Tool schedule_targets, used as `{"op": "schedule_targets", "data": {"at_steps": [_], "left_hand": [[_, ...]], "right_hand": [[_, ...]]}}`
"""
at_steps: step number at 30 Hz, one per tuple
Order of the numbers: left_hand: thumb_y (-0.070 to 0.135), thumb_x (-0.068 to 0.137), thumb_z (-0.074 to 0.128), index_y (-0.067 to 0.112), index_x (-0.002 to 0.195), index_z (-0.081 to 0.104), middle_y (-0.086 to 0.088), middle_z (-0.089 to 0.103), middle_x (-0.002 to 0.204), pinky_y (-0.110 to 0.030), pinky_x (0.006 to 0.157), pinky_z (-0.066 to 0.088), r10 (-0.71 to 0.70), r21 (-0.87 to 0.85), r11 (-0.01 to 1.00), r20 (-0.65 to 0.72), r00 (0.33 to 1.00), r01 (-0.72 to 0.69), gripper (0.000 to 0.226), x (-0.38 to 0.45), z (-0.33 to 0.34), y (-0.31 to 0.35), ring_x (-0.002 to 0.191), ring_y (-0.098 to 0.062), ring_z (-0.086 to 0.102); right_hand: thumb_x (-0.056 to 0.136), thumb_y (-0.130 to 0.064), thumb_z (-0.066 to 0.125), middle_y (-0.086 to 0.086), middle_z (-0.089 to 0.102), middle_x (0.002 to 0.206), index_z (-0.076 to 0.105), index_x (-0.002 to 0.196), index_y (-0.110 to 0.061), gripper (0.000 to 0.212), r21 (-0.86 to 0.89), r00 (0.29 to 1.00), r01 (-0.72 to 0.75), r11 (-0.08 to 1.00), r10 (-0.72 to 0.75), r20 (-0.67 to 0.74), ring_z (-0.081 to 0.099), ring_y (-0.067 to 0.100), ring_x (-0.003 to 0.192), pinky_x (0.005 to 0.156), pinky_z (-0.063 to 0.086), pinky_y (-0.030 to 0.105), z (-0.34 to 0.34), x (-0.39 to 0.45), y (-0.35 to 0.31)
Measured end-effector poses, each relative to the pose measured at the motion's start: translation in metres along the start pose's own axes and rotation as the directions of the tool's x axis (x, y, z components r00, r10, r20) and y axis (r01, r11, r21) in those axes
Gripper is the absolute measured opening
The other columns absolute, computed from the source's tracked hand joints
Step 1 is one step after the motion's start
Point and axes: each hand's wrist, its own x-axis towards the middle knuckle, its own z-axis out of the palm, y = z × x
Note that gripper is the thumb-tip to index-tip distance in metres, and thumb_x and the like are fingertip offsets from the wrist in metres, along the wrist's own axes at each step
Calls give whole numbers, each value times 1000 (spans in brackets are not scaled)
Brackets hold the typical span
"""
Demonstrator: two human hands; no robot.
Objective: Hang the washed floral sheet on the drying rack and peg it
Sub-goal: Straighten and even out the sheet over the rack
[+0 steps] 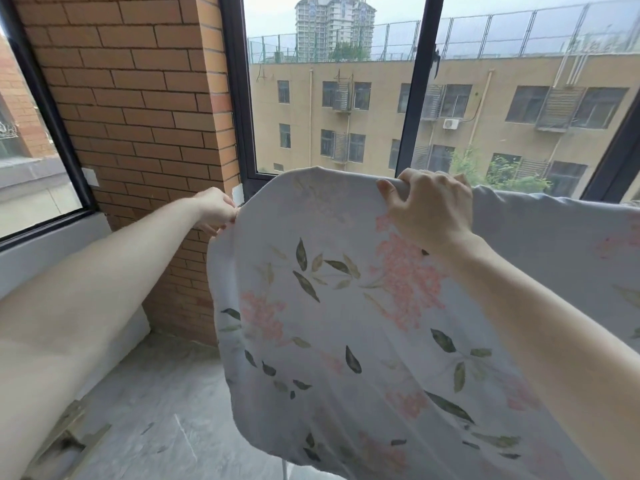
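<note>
**Sheet Goes Over the Rack, Pegs Yet to Come**

Bare forearms reach out: the left hand (216, 211) pinches the side edge of the pale cotton sheet printed with pink blossoms and green leaves (346, 306), while the right hand (429, 206) grips its top fold, apparently over a hidden rail. The spreading step appears underway; pegging next calls for a freed hand. Brick pillar (138, 116) and dark-framed window (420, 81) stand behind.
</note>
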Motion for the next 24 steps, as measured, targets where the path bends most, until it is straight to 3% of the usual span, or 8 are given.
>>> {"op": "schedule_targets", "data": {"at_steps": [5, 7, 10, 12, 14, 17, 19, 24], "left_hand": [[32, 102, 55, 22, 110, 75, 0, 73, 112, -41, 92, 58, 255, -304, 904, -182, 950, -301, 23, -17, 1, 57, 106, -24, 68], [37, 107, 48, 21, 117, 74, 2, 70, 116, -36, 94, 48, 392, -244, 876, -139, 909, -415, 32, -24, 7, 74, 110, -21, 62], [42, 110, 41, 17, 126, 71, -1, 68, 119, -35, 96, 40, 430, -188, 879, -91, 898, -439, 42, -25, 12, 76, 115, -22, 60], [51, 108, 39, 17, 121, 73, -1, 71, 110, -39, 95, 45, 429, -166, 886, -58, 901, -432, 49, -24, 8, 74, 106, -23, 64], [56, 106, 37, 8, 114, 70, -2, 66, 91, -38, 79, 45, 465, -81, 881, -34, 884, -467, 59, -29, 5, 81, 83, -21, 61], [49, 107, 39, 11, 100, 66, -4, 62, 78, -33, 60, 40, 599, 54, 801, -65, 798, -597, 47, -50, 19, 108, 69, -21, 55], [48, 108, 39, 22, 87, 61, 3, 61, 77, -33, 60, 36, 670, 164, 739, -87, 737, -653, 40, -66, 35, 123, 69, -15, 55], [49, 109, 34, 18, 78, 51, 6, 56, 75, -35, 69, 27, 729, 340, 680, -218, 649, -650, 47, -70, 54, 129, 69, -10, 49]], "right_hand": [[101, -65, 39, -2, 62, 66, 63, 71, -22, 57, 35, 999, -23, 999, 21, 38, 58, 26, 72, 81, 40, 39, -3, 6, -3], [102, -65, 38, -2, 58, 59, 56, 61, -21, 62, 46, 998, -29, 999, 26, 49, 57, 26, 65, 74, 40, 37, -6, 9, -5], [103, -64, 36, -2, 54, 52, 51, 55, -19, 67, 73, 995, -53, 996, 47, 85, 56, 24, 58, 67, 42, 36, -8, 11, -6], [104, -62, 36, -1, 53, 50, 51, 54, -17, 69, 67, 994, -60, 996, 54, 99, 54, 22, 54, 64, 40, 34, -9, 13, -5], [104, -61, 35, 0, 53, 50, 52, 54, -15, 70, 50, 992, -55, 997, 49, 114, 54, 22, 52, 61, 37, 33, -10, 15, -4], [104, -61, 33, 1, 55, 50, 54, 54, -14, 71, 20, 992, -34, 999, 31, 124, 53, 22, 52, 59, 35, 34, -10, 16, -7], [104, -60, 33, 1, 55, 51, 54, 55, -14, 70, 16, 994, -20, 1000, 18, 108, 53, 21, 52, 58, 34, 33, -10, 15, -8], [103, -55, 42, -3, 59, 61, 60, 69, -18, 54, 87, 995, 17, 996, -26, 97, 58, 22, 64, 64, 40, 34, -15, 6, 9]]}}
